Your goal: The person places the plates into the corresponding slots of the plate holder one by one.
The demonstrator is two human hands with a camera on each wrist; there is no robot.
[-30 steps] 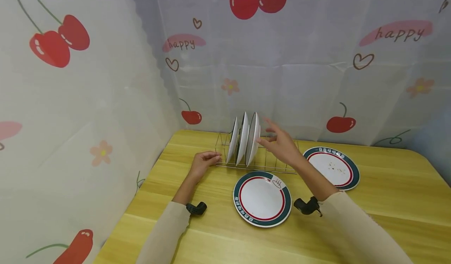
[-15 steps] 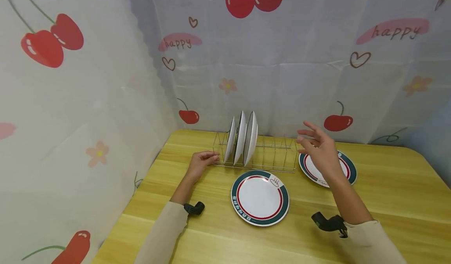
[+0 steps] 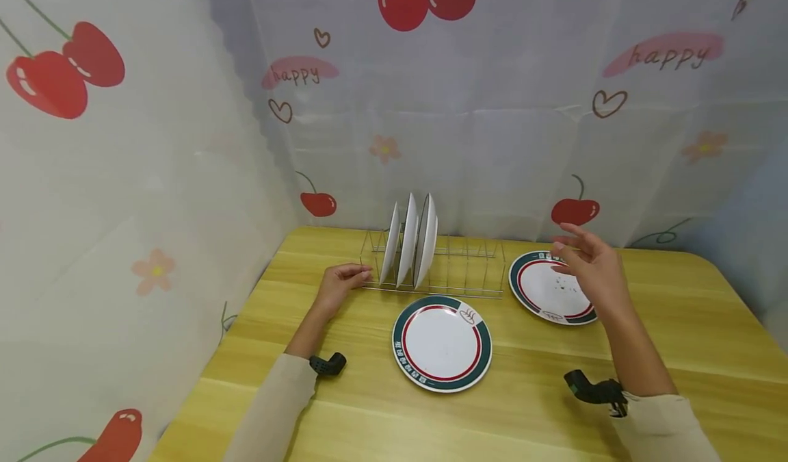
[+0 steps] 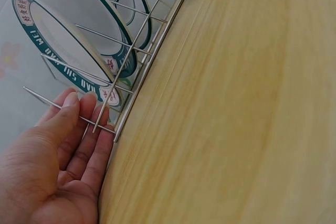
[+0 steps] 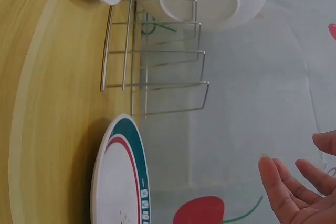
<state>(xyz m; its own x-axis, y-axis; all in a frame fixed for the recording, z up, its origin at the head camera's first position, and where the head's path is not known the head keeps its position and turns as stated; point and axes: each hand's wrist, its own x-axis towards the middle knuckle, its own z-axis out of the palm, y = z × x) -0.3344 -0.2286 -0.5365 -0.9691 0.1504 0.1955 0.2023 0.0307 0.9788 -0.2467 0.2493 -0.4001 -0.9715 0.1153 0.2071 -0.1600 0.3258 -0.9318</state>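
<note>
Lying flat on desk (image 3: 529, 414), near plate (image 3: 442, 344); left hand (image 3: 340, 287) pinches left end of wire rack (image 3: 462, 289); right hand (image 3: 596, 270), fingers loosely spread, hovers by right plate (image 3: 542, 287); three racked plates (image 3: 407, 243) stand on edge.

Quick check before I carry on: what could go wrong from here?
The rack may slide if the left hand loosens its pinch on one end. Specks on the right plate might spread to the three standing plates if it joins them unwiped.

L fingers (image 4: 97, 166) curled, R fingers (image 5: 275, 184) loose
</note>
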